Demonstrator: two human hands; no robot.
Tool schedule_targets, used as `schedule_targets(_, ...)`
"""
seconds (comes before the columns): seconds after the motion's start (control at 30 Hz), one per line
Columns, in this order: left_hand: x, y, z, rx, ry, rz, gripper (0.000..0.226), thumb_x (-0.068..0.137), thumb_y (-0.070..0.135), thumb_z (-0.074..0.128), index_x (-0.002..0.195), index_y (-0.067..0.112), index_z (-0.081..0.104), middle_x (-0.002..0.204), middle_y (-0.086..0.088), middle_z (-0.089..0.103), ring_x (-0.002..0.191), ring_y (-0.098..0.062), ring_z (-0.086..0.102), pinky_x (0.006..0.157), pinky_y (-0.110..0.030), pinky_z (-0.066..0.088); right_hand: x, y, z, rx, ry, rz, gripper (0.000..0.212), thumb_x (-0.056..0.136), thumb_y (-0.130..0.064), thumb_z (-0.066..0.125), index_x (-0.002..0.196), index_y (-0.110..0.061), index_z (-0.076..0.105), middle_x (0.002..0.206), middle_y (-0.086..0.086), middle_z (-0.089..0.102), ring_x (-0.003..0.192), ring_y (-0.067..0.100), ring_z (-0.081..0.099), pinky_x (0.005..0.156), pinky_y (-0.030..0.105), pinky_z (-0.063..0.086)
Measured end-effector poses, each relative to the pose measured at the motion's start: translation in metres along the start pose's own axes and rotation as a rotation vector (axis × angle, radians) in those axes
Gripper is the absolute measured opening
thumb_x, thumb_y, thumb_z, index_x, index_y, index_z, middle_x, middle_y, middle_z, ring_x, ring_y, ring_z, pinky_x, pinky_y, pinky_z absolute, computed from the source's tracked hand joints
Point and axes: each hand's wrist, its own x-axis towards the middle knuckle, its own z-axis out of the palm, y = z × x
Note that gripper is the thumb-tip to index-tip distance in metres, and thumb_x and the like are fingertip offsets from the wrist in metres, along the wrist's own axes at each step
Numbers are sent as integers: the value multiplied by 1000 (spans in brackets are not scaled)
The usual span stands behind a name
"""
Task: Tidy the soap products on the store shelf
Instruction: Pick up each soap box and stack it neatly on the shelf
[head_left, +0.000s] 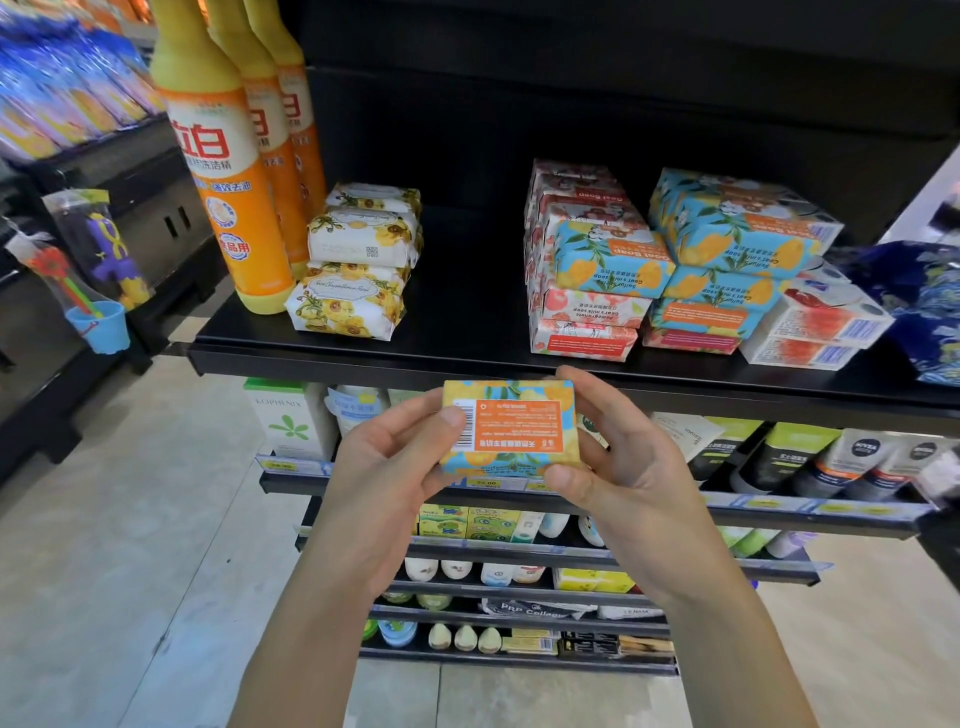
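Note:
A blue-and-yellow soap box with an orange label (511, 428) is held in front of the black shelf's edge (363, 364), its barcode side facing me. My left hand (387, 470) pinches its left end and my right hand (618, 467) grips its right end. On the shelf, white soap packs with yellow flowers (358, 260) are stacked at the left. Red-and-white pomegranate soap boxes (582, 317) and matching blue-and-yellow boxes (732, 234) are piled unevenly at the right.
Tall orange dish-soap bottles (228, 197) stand at the shelf's left end. White boxes with red prints (815, 322) and a dark blue package (924, 306) lie at the far right. The shelf's middle (467, 291) is bare. Lower shelves hold tubes and bottles.

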Motion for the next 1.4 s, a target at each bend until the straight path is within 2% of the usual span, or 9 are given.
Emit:
schedule_targets(0.07,0,-1,-1,-5,5,25,46,80,28,69,123,12,69,105,-5,79,97,-17,76,91,-37,59,0,-1,1,-1,-20,23,74,80,-4,77,147,-23,50,142,-1,60,129,26,60,101,39,54)
schedule_targets(0.17,0,-3,-1,4,3,47,42,80,24,68,121,18,69,105,-3,80,96,-16,76,82,-28,61,-1,-3,4,-9,1,66,76,80,-12,80,148,-27,49,143,-2,60,129,22,60,96,32,55)
schedule_targets(0.3,-2,-3,-2,28,3,54,51,78,24,70,129,23,65,111,0,79,105,-18,75,96,-41,53,1,-4,9,-25,104,151,62,84,-34,84,139,-26,56,123,-2,72,117,18,68,90,27,57)
schedule_targets(0.43,-1,-6,-4,44,1,54,56,78,25,70,134,21,62,115,-1,77,109,-20,73,104,-48,50,2,-3,13,-45,142,180,56,78,-39,72,128,-17,65,114,4,76,110,20,71,85,26,57)
schedule_targets(0.73,0,-10,-2,46,-16,65,54,81,21,69,134,22,62,115,-5,77,109,-23,73,102,-46,51,4,0,13,10,220,170,43,78,-28,74,118,-12,70,110,14,75,100,21,73,82,22,57)
schedule_targets(0.97,3,-8,1,15,-45,69,56,79,21,69,134,20,62,116,-4,76,111,-20,72,98,-40,52,3,-3,10,14,202,100,45,78,-23,73,122,-13,66,112,7,76,105,23,72,85,26,57)
schedule_targets(1.1,3,-8,5,32,-34,35,48,82,33,71,129,24,66,117,-1,76,114,-18,71,102,-42,51,3,-2,4,-43,196,28,47,79,-20,75,124,-16,65,116,5,75,110,23,69,89,30,57)
schedule_targets(1.23,3,-7,8,14,-77,-13,55,88,53,71,125,13,67,119,-11,75,115,-22,70,104,-40,54,3,-1,-3,-105,179,-50,46,82,-14,75,126,-16,63,120,6,73,118,26,65,96,37,56)
schedule_targets(1.4,3,-6,14,-44,-87,-48,54,79,50,61,113,9,68,108,-10,78,107,-23,74,100,-36,57,2,-2,-8,-132,139,-100,46,81,-9,75,125,-15,63,123,7,71,123,24,62,99,36,55)
